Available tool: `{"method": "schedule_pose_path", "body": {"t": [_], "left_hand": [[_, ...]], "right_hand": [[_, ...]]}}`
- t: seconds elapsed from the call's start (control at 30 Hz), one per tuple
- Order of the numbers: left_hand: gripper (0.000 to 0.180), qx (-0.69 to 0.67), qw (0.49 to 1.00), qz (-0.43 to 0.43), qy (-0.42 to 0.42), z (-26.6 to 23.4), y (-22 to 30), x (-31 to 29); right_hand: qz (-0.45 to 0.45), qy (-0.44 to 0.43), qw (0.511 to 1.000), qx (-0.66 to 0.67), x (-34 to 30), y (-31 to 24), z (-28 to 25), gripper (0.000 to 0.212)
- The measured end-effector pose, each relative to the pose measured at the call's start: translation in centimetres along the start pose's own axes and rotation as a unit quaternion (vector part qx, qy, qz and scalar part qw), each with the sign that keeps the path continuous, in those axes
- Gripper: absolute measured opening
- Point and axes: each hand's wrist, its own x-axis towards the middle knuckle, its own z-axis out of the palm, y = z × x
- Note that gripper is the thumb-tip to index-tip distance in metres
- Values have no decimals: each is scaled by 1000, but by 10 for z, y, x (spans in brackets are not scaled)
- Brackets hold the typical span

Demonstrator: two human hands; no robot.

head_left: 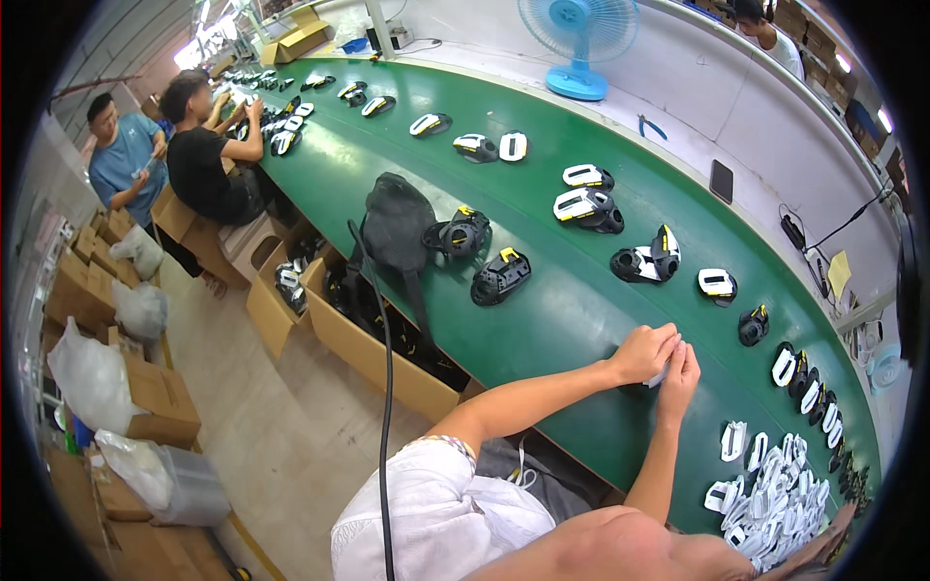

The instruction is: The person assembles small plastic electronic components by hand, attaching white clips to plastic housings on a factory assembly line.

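My left hand (641, 354) and my right hand (680, 380) meet over the green work surface, fingers closed together. Between them is a small white plastic piece (659, 376), mostly hidden by the fingers. To the right of my right arm lies a heap of white plastic frames (775, 499), with a single white frame (733, 441) at its edge. Farther left sit a black plastic housing with yellow parts (501, 277) and another dark housing (463, 234). Beyond my hands, a white-and-black assembly (647, 259) and a smaller one (717, 285) rest on the surface.
A black bag (397, 221) lies on the green table (572, 310). An open carton (387, 363) stands below its near edge, and a black cable (386, 407) hangs before it. Along the far ledge are a blue fan (578, 48), pliers (653, 127) and a phone (722, 181). Two people work at far left.
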Motion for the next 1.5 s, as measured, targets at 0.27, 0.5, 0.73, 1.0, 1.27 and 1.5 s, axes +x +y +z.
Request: {"method": "schedule_pose_path", "body": {"t": [0.27, 0.5, 0.73, 1.0, 1.27, 1.5], "left_hand": [[20, 47, 998, 6, 47, 1, 5, 5], [29, -243, 959, -144, -16, -8, -12, 11], [27, -65, 997, -45, 11, -7, -3, 5], [27, -68, 997, -6, 27, -5, -1, 4], [28, -66, 997, -26, 24, -2, -4, 7], [29, -85, 996, 9, 24, 0, 7, 3]], "right_hand": [[-83, 111, 983, -121, 5, -2, 15, 30], [14, 60, 989, 132, 5, 2, 21, 29], [-97, 76, 992, -27, -2, -3, 22, 24], [-51, 80, 995, 35, -2, 1, 23, 28], [-230, 72, 962, -125, 0, -2, 16, 20], [-151, 107, 983, -9, -1, 2, 20, 27]]}}
